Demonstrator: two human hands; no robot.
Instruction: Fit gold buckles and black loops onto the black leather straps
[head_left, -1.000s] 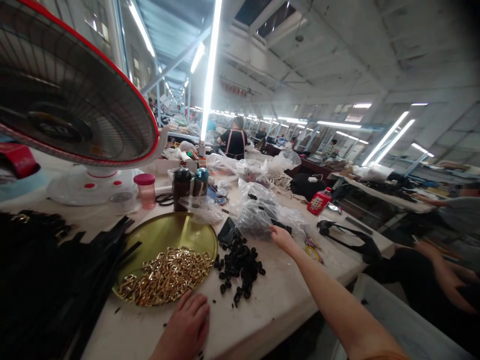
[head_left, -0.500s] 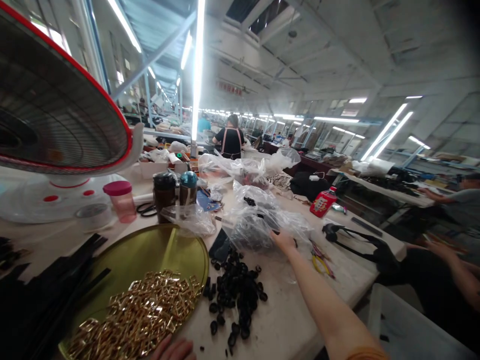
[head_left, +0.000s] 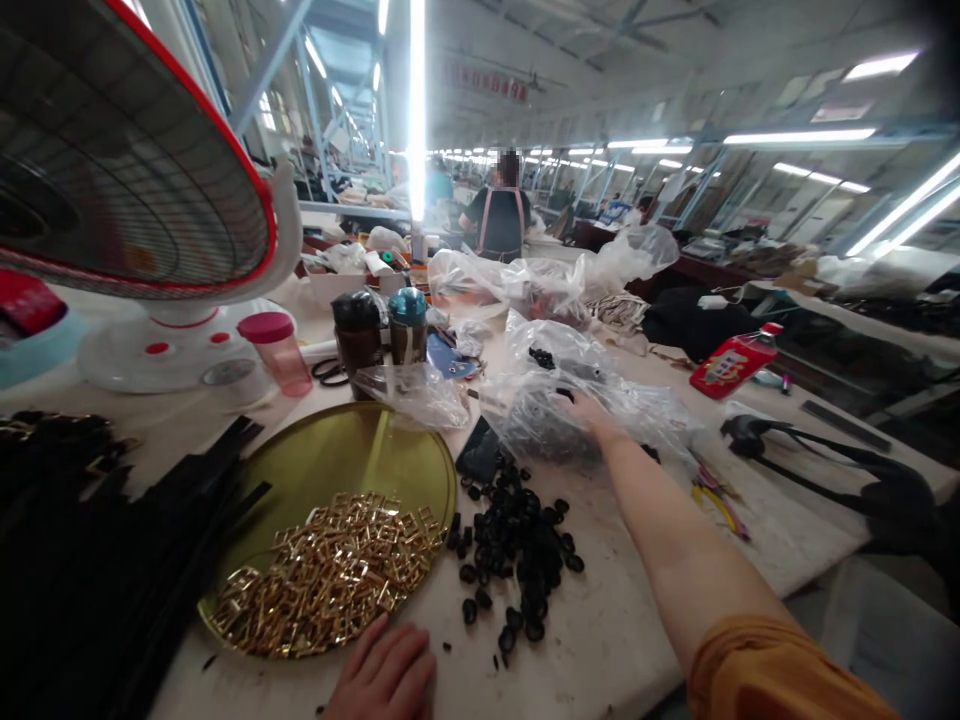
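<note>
- Right hand is reaching forward on an outstretched arm, pressing on a clear plastic bag (whether it's gripping, I cannot tell).
- Left hand is lying open on the workbench, just beside a brass tray.

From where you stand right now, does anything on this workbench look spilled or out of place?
Yes: a loose heap of small black pieces lies straight on the white table top, outside any container, with strays scattered towards the left hand. It looks spilled beside the clear plastic bag under the right hand.
</note>
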